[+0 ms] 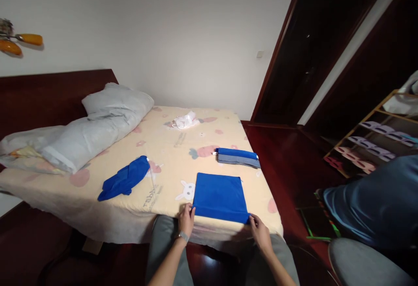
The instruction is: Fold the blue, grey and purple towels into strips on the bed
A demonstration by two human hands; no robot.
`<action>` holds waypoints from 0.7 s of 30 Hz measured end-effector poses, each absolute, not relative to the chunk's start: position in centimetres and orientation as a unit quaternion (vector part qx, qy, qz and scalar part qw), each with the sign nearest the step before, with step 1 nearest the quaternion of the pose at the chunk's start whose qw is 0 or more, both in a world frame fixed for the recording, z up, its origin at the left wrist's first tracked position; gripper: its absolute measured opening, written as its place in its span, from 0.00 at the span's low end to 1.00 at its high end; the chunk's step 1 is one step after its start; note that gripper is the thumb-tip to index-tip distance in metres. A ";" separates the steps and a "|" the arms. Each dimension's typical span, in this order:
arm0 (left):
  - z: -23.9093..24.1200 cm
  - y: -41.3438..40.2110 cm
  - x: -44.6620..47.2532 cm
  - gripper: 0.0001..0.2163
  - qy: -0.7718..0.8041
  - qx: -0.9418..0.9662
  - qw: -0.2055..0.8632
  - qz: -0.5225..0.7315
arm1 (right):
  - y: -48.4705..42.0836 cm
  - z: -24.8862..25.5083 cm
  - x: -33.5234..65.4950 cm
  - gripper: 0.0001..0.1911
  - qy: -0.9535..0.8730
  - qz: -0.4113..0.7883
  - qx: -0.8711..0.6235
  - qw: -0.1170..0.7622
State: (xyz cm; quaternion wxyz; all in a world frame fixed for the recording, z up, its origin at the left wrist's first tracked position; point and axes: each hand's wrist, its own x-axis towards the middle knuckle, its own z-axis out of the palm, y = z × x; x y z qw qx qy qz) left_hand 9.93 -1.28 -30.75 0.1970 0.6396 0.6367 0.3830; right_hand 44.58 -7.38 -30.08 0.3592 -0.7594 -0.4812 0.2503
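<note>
A blue cloth [220, 193] lies flat on the bed near its front edge, roughly square, with a narrow fold along the near side. My left hand [187, 220] pinches its near left corner. At the near right corner my right hand [260, 230] has its fingers closed on the fold. Just beyond, a blue folded strip of cloth [237, 153] lies against a grey folded strip [238, 160]. Off to the left is a crumpled blue cloth [126, 178].
Grey bedding [98, 133] is heaped by the dark headboard [58, 90]. A white plastic bag [186, 121] rests toward the bed's far side. On the right stand a shoe rack [369, 136], a round grey stool [365, 262] and a dark blue draped fabric [372, 203].
</note>
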 end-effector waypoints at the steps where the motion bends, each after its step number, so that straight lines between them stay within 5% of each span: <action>1: -30.9 -1.5 10.0 0.14 0.638 0.633 0.199 0.392 | -7.5 -30.2 44.1 0.33 -0.476 0.243 -0.761 0.367; 9: -31.7 -2.1 10.2 0.18 0.655 0.596 0.213 0.413 | -7.7 -30.6 42.8 0.38 -0.472 0.198 -0.771 0.379; 15: -30.5 -1.3 9.6 0.10 0.672 0.613 0.206 0.361 | -7.6 -30.0 43.4 0.34 -0.496 0.190 -0.775 0.342; 21: -28.4 -2.6 9.9 0.11 0.637 0.680 0.138 0.335 | -7.8 -28.5 43.5 0.26 -0.515 0.162 -0.792 0.286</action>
